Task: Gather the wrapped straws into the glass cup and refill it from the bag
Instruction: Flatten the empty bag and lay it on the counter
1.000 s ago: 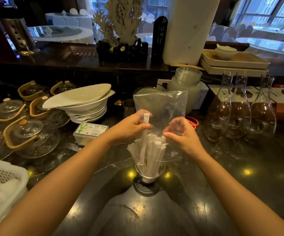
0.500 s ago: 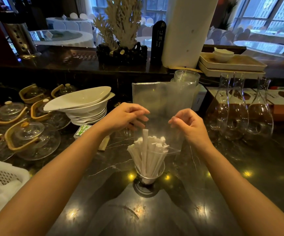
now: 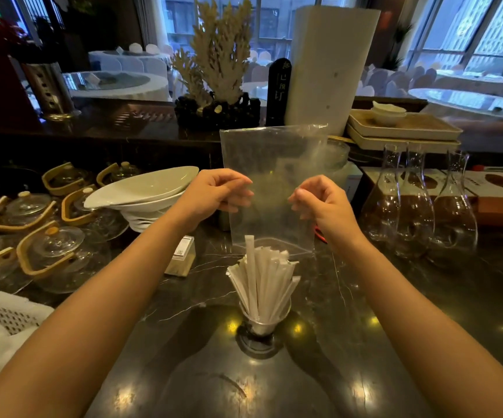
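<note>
A glass cup stands on the dark marble counter, packed with several white wrapped straws that fan out above its rim. One straw sticks up higher than the others. Directly above hangs a clear plastic bag, upside down with its mouth just over the straw tops; it looks empty. My left hand pinches the bag's left edge and my right hand pinches its right edge, both about a hand's height above the straws.
Stacked white bowls and several glass teapots with yellow handles fill the left. A small toothpick box lies left of the cup. Three glass carafes stand at right. A white basket sits at the near left.
Both hands have lifted the bag straight up off the straws. The straws that were inside the bag now stand free in the cup, and the bag hangs empty above them.
</note>
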`<state>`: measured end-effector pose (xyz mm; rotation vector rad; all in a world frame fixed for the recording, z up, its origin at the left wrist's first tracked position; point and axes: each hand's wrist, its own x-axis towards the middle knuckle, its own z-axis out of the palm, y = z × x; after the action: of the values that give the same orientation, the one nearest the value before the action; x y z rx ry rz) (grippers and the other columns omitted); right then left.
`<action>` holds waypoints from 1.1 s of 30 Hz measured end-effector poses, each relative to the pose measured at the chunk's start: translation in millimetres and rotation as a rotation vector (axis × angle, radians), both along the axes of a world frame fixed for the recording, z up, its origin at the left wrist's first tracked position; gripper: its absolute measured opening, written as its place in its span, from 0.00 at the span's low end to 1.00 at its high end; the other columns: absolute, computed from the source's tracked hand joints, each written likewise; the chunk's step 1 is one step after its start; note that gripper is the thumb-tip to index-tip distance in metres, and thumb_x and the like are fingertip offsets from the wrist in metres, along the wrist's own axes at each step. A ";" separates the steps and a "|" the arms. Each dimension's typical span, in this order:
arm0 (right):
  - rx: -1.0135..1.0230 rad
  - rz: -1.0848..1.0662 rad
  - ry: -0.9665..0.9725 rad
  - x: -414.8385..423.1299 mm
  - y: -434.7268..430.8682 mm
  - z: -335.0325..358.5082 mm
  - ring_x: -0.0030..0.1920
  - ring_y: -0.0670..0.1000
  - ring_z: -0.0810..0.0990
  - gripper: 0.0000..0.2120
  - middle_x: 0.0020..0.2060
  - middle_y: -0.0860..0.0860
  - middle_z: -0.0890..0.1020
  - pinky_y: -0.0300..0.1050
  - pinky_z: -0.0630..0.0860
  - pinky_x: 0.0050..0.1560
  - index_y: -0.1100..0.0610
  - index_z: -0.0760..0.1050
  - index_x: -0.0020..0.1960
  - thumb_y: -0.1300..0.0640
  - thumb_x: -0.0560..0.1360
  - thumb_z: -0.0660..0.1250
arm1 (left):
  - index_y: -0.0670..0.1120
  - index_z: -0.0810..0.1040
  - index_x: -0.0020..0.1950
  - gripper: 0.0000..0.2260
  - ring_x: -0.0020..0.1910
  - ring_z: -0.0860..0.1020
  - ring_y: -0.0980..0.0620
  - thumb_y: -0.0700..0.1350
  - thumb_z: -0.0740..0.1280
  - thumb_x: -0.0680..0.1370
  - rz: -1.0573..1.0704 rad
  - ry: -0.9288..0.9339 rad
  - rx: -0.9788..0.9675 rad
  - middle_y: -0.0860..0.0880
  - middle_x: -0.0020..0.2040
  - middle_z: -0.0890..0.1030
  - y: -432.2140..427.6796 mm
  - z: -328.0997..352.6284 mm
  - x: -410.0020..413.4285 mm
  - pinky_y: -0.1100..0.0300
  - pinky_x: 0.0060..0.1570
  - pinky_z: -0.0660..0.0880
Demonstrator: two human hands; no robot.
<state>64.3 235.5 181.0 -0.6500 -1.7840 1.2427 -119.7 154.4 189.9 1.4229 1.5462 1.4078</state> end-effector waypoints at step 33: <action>-0.656 0.109 0.214 -37.9 26.4 -5.2 0.33 0.47 0.82 0.13 0.39 0.54 0.80 0.41 0.81 0.37 0.59 0.69 0.57 0.65 0.73 0.64 | 0.46 0.72 0.50 0.06 0.38 0.83 0.54 0.37 0.62 0.75 0.438 -0.686 0.227 0.44 0.46 0.80 41.5 -9.8 13.3 0.65 0.31 0.78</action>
<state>26.4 261.8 175.7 -0.7465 -1.2351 1.9193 -106.4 195.9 180.0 0.5905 1.2942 2.1027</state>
